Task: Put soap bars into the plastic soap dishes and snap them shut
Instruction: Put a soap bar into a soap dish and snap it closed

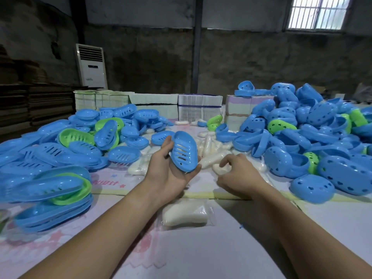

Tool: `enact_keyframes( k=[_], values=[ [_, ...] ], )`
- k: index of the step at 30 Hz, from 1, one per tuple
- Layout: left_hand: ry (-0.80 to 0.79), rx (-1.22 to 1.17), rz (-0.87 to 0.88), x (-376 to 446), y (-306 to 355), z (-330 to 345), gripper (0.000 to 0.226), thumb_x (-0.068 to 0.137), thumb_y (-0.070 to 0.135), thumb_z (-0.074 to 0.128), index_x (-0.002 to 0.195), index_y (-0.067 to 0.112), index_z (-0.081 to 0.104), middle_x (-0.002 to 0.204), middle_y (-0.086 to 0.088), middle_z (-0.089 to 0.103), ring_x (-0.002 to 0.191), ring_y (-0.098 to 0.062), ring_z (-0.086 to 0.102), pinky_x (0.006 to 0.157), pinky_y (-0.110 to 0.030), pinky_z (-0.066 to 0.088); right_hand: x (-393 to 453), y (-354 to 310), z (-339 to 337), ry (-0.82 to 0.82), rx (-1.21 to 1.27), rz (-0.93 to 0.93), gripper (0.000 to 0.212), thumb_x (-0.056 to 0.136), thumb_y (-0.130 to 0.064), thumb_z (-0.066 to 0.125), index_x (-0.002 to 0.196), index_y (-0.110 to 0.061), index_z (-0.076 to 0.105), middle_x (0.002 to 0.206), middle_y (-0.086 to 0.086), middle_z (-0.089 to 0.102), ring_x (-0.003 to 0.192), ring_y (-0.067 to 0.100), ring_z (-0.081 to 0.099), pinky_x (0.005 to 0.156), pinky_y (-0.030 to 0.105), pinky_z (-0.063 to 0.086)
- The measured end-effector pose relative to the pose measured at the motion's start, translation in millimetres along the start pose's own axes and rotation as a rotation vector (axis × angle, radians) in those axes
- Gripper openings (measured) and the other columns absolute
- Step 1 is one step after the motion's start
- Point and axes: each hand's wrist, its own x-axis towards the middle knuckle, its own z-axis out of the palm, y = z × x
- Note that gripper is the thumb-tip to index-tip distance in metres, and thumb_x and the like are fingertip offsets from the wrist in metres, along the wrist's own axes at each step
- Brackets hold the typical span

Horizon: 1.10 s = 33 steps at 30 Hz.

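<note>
The surface (201, 248) in front of me is covered with pale sheeting printed in faded pink and lilac. Beyond it stands a rough, dark grey wall, a barred window (317, 12) at upper right, a dark vertical post (196, 47) near centre, and a white floor-standing air conditioner (91, 66) at left. Flattened brown cartons (36, 103) are stacked at far left. Bundled stacks of printed paper (199, 107) line the far edge of the surface.

Containers: on my left lies a heap of slotted dish trays (60, 141), mostly blue with a few green. On my right lies a larger heap of domed lids (302, 133) pierced with small holes, also blue with some green. I see no soap inside any of them.

Between the two heaps lies a loose pile of white wrapped soap bars (209, 150). One wrapped soap bar (185, 215) lies apart, near me, just under my left wrist.

My left hand (171, 174) is palm up, fingers and thumb curled round a blue slotted dish tray (184, 152), held tilted on edge, empty. My right hand (235, 174) is palm down over the near edge of the soap pile, fingers bent toward a white bar (218, 169); I cannot tell whether they touch it.
</note>
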Motion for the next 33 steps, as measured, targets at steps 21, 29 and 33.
enact_keyframes(
  k=[21, 29, 33],
  values=[
    [-0.106, 0.266, 0.083, 0.1, -12.7, -7.7, 0.087, 0.061, 0.013, 0.083, 0.135, 0.050, 0.056, 0.134, -0.014, 0.064, 0.118, -0.031, 0.067, 0.096, -0.055, 0.051, -16.3, -31.2, -4.7, 0.084, 1.188, -0.116, 0.071, 0.085, -0.006, 0.071, 0.145, -0.036, 0.045, 0.127, 0.000, 0.061, 0.112, 0.019, 0.065, 0.096, 0.039, 0.051],
    [-0.262, 0.468, 0.082, 0.0, -24.3, -11.4, 0.073, 0.077, 0.011, 0.076, 0.134, 0.050, 0.053, 0.101, -0.002, 0.075, 0.096, -0.021, 0.073, 0.093, -0.051, 0.058, -23.0, -36.3, -0.7, 0.108, 1.274, -0.188, 0.063, 0.089, -0.008, 0.070, 0.132, -0.050, 0.052, 0.124, 0.001, 0.057, 0.102, 0.014, 0.069, 0.078, 0.032, 0.058],
    [-0.242, 0.473, 0.114, -0.2, -24.2, -10.5, 0.080, 0.079, 0.009, 0.075, 0.146, 0.043, 0.044, 0.114, -0.008, 0.074, 0.105, -0.025, 0.073, 0.085, -0.044, 0.061, -26.6, -36.0, -0.1, 0.136, 1.067, -0.309, 0.054, 0.087, -0.014, 0.074, 0.122, -0.053, 0.058, 0.117, -0.006, 0.060, 0.089, 0.007, 0.070, 0.067, 0.019, 0.054]
  ],
)
